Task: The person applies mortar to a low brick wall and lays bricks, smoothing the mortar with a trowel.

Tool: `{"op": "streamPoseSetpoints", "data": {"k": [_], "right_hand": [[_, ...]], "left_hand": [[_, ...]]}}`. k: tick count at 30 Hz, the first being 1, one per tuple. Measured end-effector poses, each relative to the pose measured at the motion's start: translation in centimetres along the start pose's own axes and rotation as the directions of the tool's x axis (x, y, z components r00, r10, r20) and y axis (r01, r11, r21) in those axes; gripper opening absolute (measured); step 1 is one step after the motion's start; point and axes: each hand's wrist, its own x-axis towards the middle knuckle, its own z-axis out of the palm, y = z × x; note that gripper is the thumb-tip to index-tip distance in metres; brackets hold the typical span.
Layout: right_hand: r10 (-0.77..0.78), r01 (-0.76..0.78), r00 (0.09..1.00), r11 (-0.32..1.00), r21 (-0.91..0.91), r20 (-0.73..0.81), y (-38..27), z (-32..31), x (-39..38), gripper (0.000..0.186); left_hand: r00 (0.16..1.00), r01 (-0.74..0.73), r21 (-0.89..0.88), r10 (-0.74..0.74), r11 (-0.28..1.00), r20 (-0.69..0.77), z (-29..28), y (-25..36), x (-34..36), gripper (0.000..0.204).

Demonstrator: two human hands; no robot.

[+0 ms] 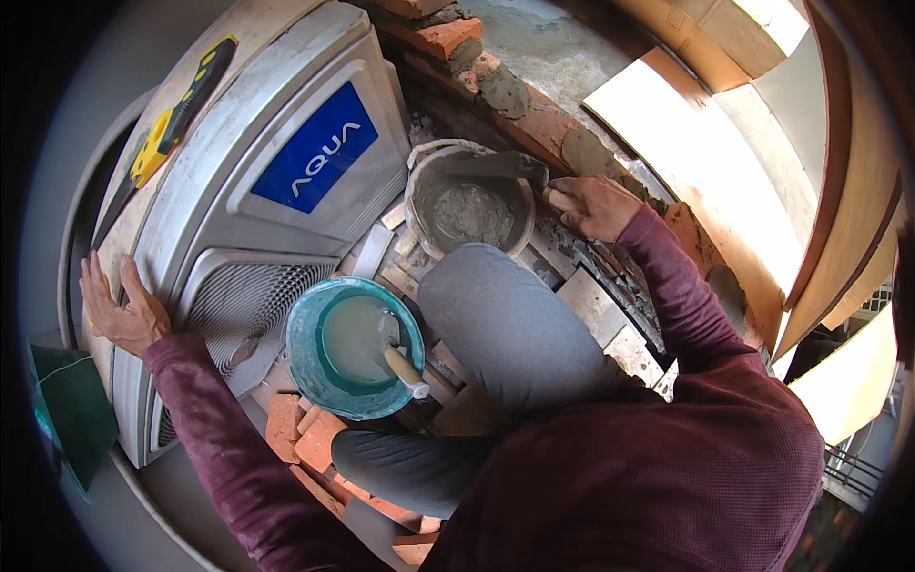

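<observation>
My right hand (600, 207) is closed around the wooden handle of a trowel (498, 166). Its mortar-smeared blade lies across the far part of a grey-crusted bucket (416, 212). Wet grey mortar (469, 214) fills the bottom of that bucket. Far to the left, my left hand (127, 307) rests with fingers spread on the top edge of a white air-conditioner outdoor unit (329, 52), holding nothing. Between my left arm and my knee stands a teal bucket (298, 343) of cloudy water. A tool with a wooden handle (404, 370) leans in it, its lower end partly under the water.
A yellow-and-black handsaw (170, 133) lies on top of the unit. Beyond the mortar bucket runs a low brick wall (534, 122) with mortar patches. Loose red bricks (319, 440) lie by my legs. Large boards (705, 162) stand at the right.
</observation>
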Motion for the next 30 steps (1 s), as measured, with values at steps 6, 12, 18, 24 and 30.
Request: {"op": "streamPoseSetpoints", "data": {"k": [6, 12, 18, 24, 30], "right_hand": [[0.149, -0.158, 0.987, 0.848, -0.507, -0.058, 3.9, 11.5, 9.5, 0.024], [0.107, 0.176, 0.914, 0.763, -0.622, 0.39, -1.1, 12.2, 9.2, 0.028], [0.188, 0.015, 0.954, 0.752, -0.659, 0.236, -2.9, 9.1, 8.6, 0.025], [0.093, 0.07, 0.96, 0.834, -0.547, 0.265, 2.5, 12.5, 7.4, 0.025], [-0.08, 0.574, 0.728, 0.613, -0.543, 0.68, 6.6, 11.7, 4.2, 0.022]], "left_hand": [[0.889, -0.003, -0.801, 0.368, 0.599, 0.271, 1.0, 18.9, -4.9, 0.028], [0.324, 0.5, -0.229, 0.064, 0.835, 0.944, 13.4, 25.6, -17.8, 0.052], [0.03, 0.749, 0.09, -0.17, 0.656, 0.985, 20.5, 26.0, -27.0, 0.041], [0.167, 0.873, -0.131, -0.035, 0.469, 0.985, 18.7, 29.6, -28.0, 0.035], [0.246, 0.83, -0.221, 0.019, 0.512, 0.969, 13.0, 32.1, -26.7, 0.031]]}}
